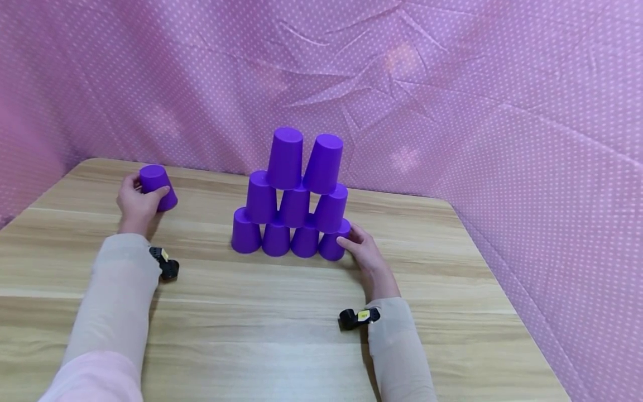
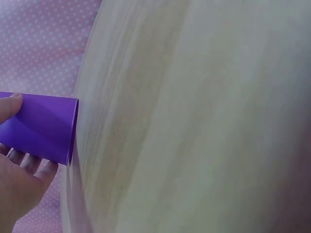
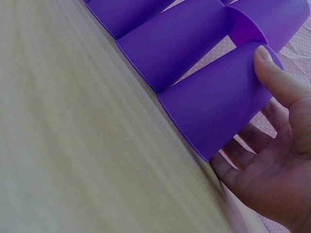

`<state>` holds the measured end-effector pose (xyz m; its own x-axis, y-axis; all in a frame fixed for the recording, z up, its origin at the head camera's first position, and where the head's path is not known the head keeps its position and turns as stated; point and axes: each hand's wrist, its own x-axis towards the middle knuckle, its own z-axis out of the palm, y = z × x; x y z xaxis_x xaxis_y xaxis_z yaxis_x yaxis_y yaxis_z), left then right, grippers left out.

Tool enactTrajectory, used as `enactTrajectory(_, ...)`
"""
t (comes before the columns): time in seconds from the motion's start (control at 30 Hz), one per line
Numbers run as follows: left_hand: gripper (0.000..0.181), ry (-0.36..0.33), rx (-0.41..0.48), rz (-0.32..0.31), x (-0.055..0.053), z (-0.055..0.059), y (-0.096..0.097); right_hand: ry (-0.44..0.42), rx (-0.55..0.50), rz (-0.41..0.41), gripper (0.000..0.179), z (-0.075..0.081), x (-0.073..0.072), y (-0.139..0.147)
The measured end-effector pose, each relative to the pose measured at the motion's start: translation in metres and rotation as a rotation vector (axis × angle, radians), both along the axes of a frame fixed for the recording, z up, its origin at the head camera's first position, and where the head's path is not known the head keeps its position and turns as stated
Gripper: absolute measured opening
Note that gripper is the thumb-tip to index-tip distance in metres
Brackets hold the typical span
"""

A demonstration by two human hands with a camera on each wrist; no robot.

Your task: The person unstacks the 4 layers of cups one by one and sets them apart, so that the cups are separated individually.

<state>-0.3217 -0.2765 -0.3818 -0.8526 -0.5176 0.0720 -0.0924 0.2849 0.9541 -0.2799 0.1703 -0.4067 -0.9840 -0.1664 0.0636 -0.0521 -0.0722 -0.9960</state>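
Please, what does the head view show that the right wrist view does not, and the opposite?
Only the head view shows the left hand holding a separate cup.
Only the right wrist view shows the inside of an overhanging second-row cup.
Both show the right hand gripping the rightmost bottom cup, the wooden table and the dotted pink cloth.

Seen from the head, the left arm [image 1: 113, 307] ran up from 8 o'clock, its left hand [image 1: 138, 205] at 9 o'clock, gripping, with left thumb [image 1: 159, 193] toward 2. The right arm [image 1: 397, 340] rose from 5 o'clock, angled toward 11; the right hand [image 1: 368, 258] gripped between 4 and 5 o'clock, right thumb [image 1: 345, 243] toward 10, opposite the fingers [image 3: 255, 138].
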Motion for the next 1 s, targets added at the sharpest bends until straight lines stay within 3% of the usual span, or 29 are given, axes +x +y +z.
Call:
enactTrajectory(0.3, 0.069, -0.018, 0.019, -0.008, 0.002, 0.001, 0.0, 0.013, 0.005, 0.021, 0.048, 0.0, 0.001, 0.001)
enactTrajectory(0.7, 0.069, -0.031, -0.019, -0.022, 0.004, 0.002, -0.003, -0.005, 0.011, 0.028, 0.049, 0.001, 0.002, 0.002)
enactTrajectory(0.83, 0.076, -0.046, 0.012, -0.019, -0.005, -0.005, -0.012, -0.012, 0.016, 0.029, 0.049, 0.003, 0.003, 0.003)
enactTrajectory(1.0, 0.086, -0.034, 0.03, -0.021, -0.031, -0.032, -0.037, -0.015, 0.011, 0.039, 0.05, 0.003, 0.004, 0.006)
